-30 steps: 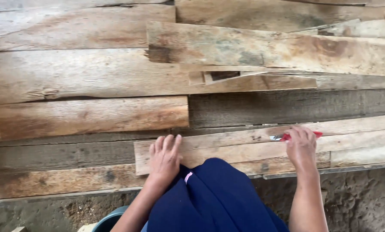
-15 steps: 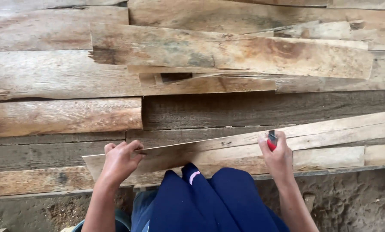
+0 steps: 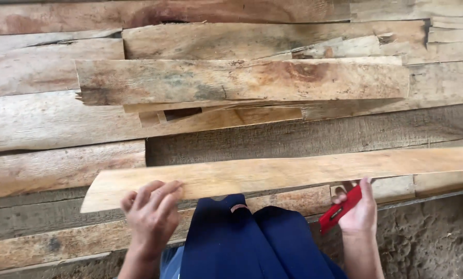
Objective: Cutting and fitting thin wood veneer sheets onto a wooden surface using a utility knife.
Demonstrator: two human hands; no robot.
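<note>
Wood everywhere: rough planks (image 3: pixel 55 119) lie side by side, with a shorter board (image 3: pixel 241 80) resting on top of them near the middle. Up front, a pale wooden slat (image 3: pixel 293 173) runs almost level from lower left out past the right edge, raised above the planks. The left hand (image 3: pixel 151 217) curls its fingers (image 3: pixel 161 194) over the slat's near edge close to its slanted left end, gripping it. The right hand (image 3: pixel 358 209) sits just under the slat further right, closed around a red tool (image 3: pixel 340 209), fingertips touching the slat's underside. Dark blue cloth (image 3: pixel 241 240) hangs between the two arms. Bare dirt (image 3: pixel 428 237) shows at lower right.
</note>
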